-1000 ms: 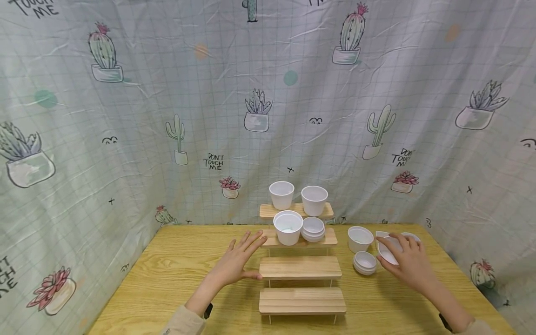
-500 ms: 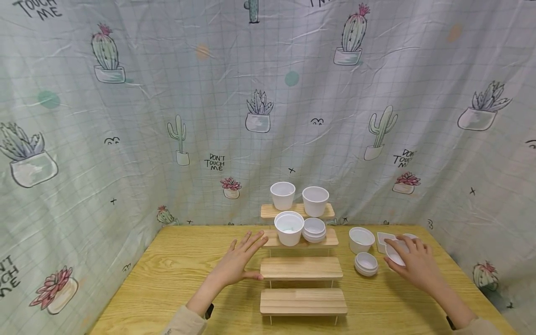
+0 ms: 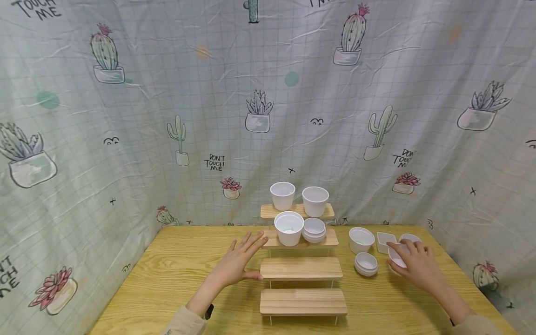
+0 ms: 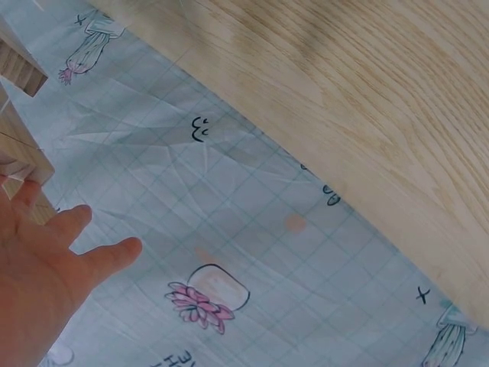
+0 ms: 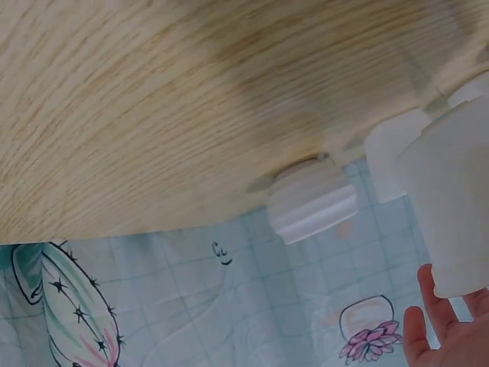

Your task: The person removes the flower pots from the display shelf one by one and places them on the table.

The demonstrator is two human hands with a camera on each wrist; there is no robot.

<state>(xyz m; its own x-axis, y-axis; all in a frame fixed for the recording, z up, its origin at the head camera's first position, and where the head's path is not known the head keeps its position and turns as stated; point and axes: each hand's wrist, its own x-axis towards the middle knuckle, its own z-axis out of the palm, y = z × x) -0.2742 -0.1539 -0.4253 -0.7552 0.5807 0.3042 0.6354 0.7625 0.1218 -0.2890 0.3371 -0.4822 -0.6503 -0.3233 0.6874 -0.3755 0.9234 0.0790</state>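
Note:
A small white plastic plant pot (image 3: 396, 257) is at the right of the table, with the fingers and thumb of my right hand (image 3: 418, 266) around its rim. The right wrist view shows this pot (image 5: 451, 199) from the side, fingertips at its rim. My left hand (image 3: 234, 263) is spread beside a tiered wooden stand (image 3: 300, 268), its fingertips at the left ends of the boards. Two white pots (image 3: 282, 196) stand on the top tier. Below them are a taller pot (image 3: 289, 229) and a low ridged pot (image 3: 313, 230).
Right of the stand are a round pot (image 3: 361, 239), a low ridged pot (image 3: 366, 264), a square pot (image 3: 385, 242) and another white pot (image 3: 410, 237), partly hidden by my right hand. A cactus-print curtain (image 3: 268, 139) hangs behind the table (image 3: 188, 256).
My right hand and the pot it holds have moved to the right, away from the round pot. The square pot behind is now more exposed. My left hand stays at the stand.

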